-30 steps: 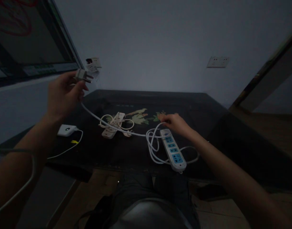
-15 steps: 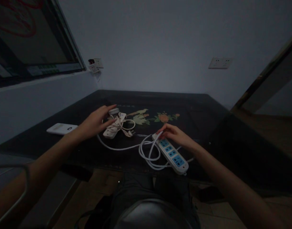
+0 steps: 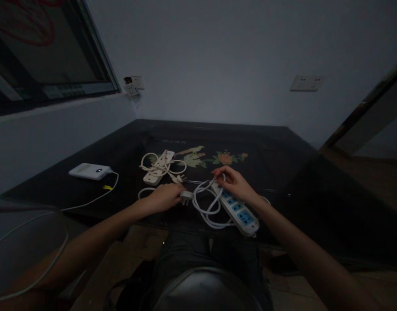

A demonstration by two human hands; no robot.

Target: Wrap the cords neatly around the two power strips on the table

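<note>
My left hand (image 3: 167,196) is closed on a white plug (image 3: 186,195), its prongs pointing down, just left of a coil of white cord (image 3: 206,211). That cord belongs to the power strip with blue sockets (image 3: 239,210), lying slantwise near the table's front edge. My right hand (image 3: 233,183) pinches a loop of the cord over the strip's far end. Beyond my left hand lies a second, all-white power strip (image 3: 159,167) with its own cord looped across it and its plug (image 3: 179,178) resting on the table.
On the left of the dark table (image 3: 266,151) lies a white power bank (image 3: 90,171) with a cable (image 3: 97,198) running off toward the lower left. A small yellow piece (image 3: 108,187) is beside it. Wall sockets (image 3: 306,83) are mounted behind the table.
My left hand has brought the plug from beside the all-white strip toward me and to the right, next to the coil. My right hand stays at the strip's far end with the cord.
</note>
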